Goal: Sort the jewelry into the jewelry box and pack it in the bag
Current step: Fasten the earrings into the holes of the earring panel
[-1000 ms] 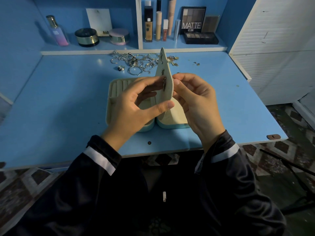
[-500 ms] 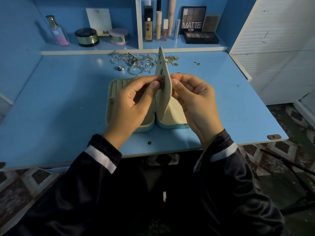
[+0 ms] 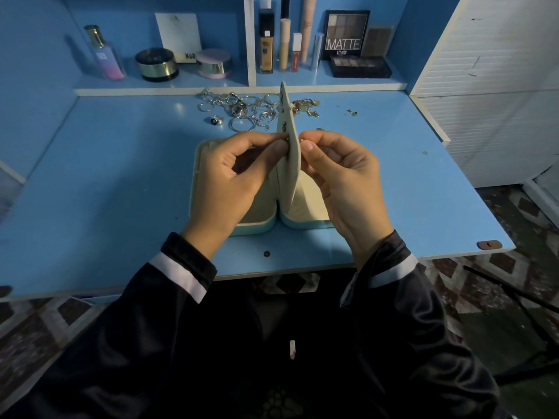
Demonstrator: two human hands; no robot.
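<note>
A pale green jewelry box (image 3: 197, 164) lies open on the blue desk (image 3: 121, 182), its lid half (image 3: 305, 220) to the right. Its cream earring panel (image 3: 286, 116) stands upright between the halves, edge toward me, with small earrings pinned on it. My left hand (image 3: 233, 176) pinches a small metal earring (image 3: 285, 143) against the panel's left face. My right hand (image 3: 341, 176) pinches a tiny metal piece (image 3: 301, 140) on the panel's right face, directly opposite. Behind the box lies a loose pile of silver rings and hoops (image 3: 242, 109) and gold pieces (image 3: 306, 105).
A dark-stoned ring (image 3: 217, 120) and small studs (image 3: 352, 112) lie apart from the pile. The shelf behind holds a perfume bottle (image 3: 104, 52), round jars (image 3: 156, 64), makeup tubes (image 3: 284, 40) and palettes (image 3: 360, 66). A white cabinet (image 3: 499, 86) borders the desk's right side.
My left thumb has left the panel's lower edge and now pinches with the forefinger higher up on its left face. My right fingers stay pinched on the opposite face.
</note>
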